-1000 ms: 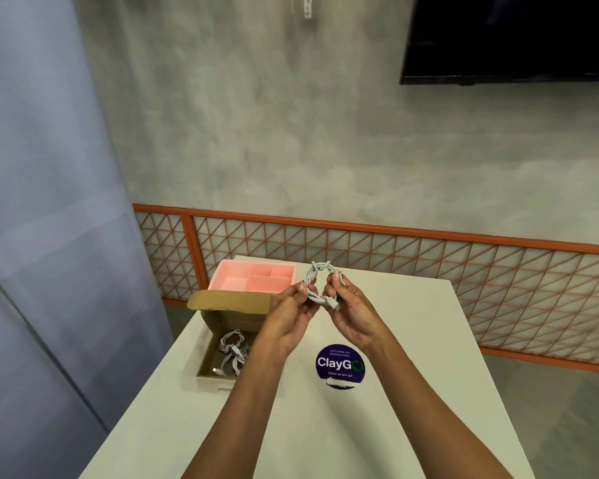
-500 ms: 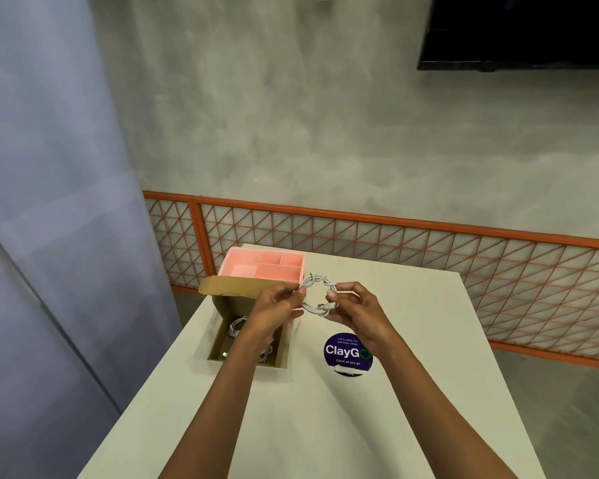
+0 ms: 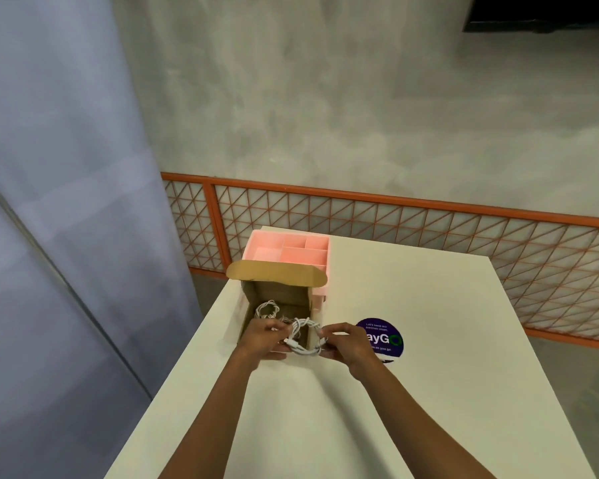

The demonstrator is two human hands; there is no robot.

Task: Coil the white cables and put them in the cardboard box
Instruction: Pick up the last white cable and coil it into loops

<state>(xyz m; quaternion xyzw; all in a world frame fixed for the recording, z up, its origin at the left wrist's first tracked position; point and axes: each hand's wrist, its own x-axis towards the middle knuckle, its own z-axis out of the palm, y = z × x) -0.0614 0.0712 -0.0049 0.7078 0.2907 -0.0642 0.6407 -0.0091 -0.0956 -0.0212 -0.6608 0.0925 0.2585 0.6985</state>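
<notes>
The job looked close to done. One white cable (image 3: 266, 309) already lay inside the cardboard box (image 3: 248, 311), in a loose bunch at the far left of the floor of the box. A second white cable, the coil (image 3: 303, 335), was wound up into a small ring, so the winding part for that one looked finished. What was left, I think, was to lower the coil all the way in and let go. No other loose cables showed on the table (image 3: 429, 340), so this may have been the last one, but I could not be sure. The coil sat between the two hands, right over the near end of the box, by its right wall. The left hand (image 3: 265, 337) pinched the left side of the ring with curled fingers, and it reached over the near edge of the box. The right hand (image 3: 346, 342) pinched the right side of the ring and stayed just outside the box, near a round purple sticker (image 3: 382, 335). I could not tell if the coil touched the bottom of the box yet. The box flap was open, and a pink tray (image 3: 287, 248) stood just behind it.
</notes>
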